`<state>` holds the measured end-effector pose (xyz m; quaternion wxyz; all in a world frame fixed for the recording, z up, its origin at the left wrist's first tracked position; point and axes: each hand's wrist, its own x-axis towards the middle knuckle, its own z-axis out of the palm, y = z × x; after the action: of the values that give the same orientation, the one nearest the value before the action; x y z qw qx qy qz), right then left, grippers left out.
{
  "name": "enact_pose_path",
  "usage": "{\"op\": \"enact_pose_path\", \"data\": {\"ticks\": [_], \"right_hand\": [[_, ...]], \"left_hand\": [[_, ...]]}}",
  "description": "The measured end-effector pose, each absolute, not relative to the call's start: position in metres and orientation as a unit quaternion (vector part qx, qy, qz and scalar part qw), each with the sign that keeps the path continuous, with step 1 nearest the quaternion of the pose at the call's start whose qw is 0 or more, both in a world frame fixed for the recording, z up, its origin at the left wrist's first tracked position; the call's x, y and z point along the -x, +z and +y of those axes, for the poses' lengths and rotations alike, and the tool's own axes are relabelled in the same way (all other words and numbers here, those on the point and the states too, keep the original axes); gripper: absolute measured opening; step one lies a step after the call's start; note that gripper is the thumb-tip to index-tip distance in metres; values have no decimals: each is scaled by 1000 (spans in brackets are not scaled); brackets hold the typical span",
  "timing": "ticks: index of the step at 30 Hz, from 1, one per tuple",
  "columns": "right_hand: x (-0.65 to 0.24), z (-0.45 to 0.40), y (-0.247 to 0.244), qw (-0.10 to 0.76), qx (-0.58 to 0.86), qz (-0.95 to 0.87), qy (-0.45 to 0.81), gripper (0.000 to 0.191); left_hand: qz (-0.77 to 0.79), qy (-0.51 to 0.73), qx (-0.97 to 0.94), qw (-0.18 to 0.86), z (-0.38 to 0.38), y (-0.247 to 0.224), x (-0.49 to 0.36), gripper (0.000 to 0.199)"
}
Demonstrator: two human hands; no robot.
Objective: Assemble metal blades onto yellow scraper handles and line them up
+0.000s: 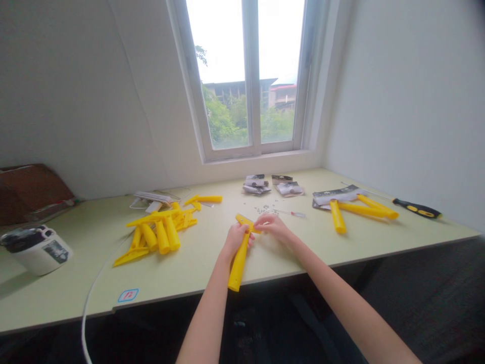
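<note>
My left hand (pixel 235 238) is closed around the neck of a yellow T-shaped scraper (pixel 238 264), whose hollow handle points down toward me past the table's front edge. At the right end of the scraper's head, the fingers of my right hand (pixel 275 226) are pinched together. Whatever lies between those fingertips is too small or hidden to make out. Small metal screws or nuts (pixel 266 208) lie scattered just beyond my hands. Beside them rests a thin screwdriver (pixel 291 213) with a clear and red handle.
Left of my hands is a heap of yellow scraper parts (pixel 162 237). Packaged items (pixel 255 186) lie below the window. To the right are yellow-handled scrapers (pixel 364 209) and a black-and-yellow screwdriver (pixel 417 208). A white jar (pixel 40 253) and a cable (pixel 91 293) occupy the left side.
</note>
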<state>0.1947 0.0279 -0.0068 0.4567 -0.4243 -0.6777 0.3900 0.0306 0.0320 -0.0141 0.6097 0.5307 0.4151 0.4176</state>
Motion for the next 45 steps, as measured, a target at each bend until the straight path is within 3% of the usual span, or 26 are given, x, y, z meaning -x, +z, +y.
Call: {"op": "enact_pose_path", "data": {"ticks": [19, 28, 35, 45], "right_hand": [[-191, 32, -11, 452, 456, -647, 411, 15], [-219, 45, -16, 486, 618, -594, 172, 17], [-210, 28, -3, 408, 458, -618, 492, 28], [-209, 22, 5, 368, 468, -638, 490, 23]], "left_hand": [[415, 416, -531, 611, 31, -14, -30, 16], [421, 420, -527, 607, 29, -11, -31, 14], [412, 433, -526, 605, 31, -11, -28, 18], [374, 404, -539, 637, 26, -7, -27, 25]]}}
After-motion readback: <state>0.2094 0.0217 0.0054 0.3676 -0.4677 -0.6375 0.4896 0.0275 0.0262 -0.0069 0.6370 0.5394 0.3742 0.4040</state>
